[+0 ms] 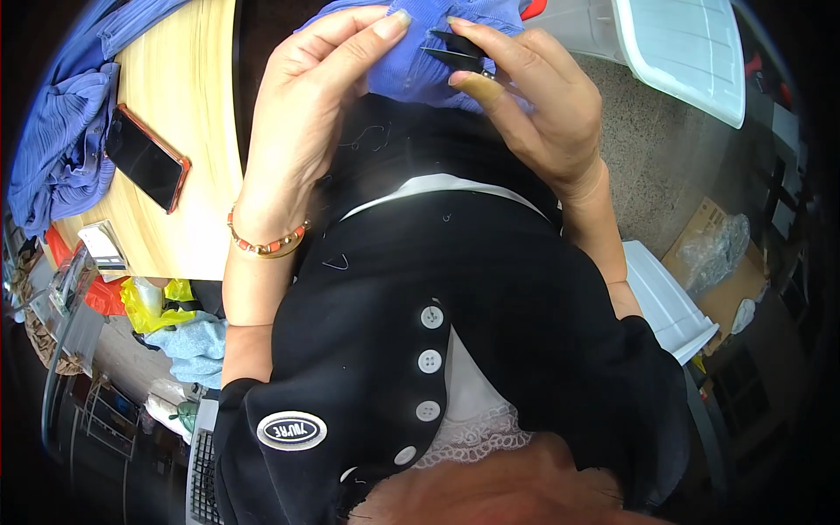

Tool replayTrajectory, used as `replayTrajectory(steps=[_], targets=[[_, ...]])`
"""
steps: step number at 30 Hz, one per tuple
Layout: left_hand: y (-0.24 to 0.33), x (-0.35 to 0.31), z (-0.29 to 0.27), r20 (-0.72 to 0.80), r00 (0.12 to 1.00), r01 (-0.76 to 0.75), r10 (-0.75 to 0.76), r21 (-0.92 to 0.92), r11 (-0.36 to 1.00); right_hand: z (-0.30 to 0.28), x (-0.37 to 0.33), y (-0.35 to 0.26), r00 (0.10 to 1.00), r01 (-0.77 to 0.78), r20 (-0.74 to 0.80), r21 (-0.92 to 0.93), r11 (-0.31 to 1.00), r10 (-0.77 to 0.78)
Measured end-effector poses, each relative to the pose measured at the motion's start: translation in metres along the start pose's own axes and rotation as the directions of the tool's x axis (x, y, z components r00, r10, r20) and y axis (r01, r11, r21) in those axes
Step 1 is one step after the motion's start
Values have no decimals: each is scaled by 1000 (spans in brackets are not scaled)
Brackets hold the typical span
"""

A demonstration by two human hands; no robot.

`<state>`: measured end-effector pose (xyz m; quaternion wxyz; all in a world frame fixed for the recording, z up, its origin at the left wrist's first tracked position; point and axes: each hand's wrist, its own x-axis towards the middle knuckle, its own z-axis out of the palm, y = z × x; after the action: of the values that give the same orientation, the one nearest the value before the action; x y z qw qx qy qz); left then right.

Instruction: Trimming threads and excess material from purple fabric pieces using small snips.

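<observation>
Head view, looking down: the person's left hand [306, 92] is nearly closed, its thumb and forefinger pinched together on the blue garment [398, 77], which lies bunched at the top edge, just beyond the lap. The right hand [556, 109] is partly curled, with small black thread snips [457, 59] gripped between thumb and fingers. Their two blades stand slightly parted and point leftward over the garment, near the left fingertips; whether they touch the cloth is hard to tell from this angle. A bracelet [267, 248] of orange and gold beads circles the left wrist, and the person wears a black top [367, 280] with pale buttons.

On the left, a wooden table [179, 87] holds a dark phone [144, 159] in a red case, with more blue cloth [57, 144] heaped along its far-left side. Below the table is a yellow bag [144, 306]. At the upper right sits a whitish plastic bin [687, 57]; lower down, clear plastic wrap [713, 254] rests on brown cardboard [703, 217].
</observation>
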<state>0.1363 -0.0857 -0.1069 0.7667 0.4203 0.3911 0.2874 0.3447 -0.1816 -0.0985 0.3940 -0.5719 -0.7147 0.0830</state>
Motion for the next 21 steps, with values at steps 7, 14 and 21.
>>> replayTrajectory(steps=[7,14,21], targets=[[-2,1,-5,33,999,7,-7,-17,1000,0,1,-1,1000,-10,11,10,1000,10],[-4,3,-3,50,998,-50,49,11,999,4,-1,4,998,40,-38,-32,999,-41],[-6,2,-5,29,997,-80,78,92,993,-1,2,1,994,-108,25,175,979,106]])
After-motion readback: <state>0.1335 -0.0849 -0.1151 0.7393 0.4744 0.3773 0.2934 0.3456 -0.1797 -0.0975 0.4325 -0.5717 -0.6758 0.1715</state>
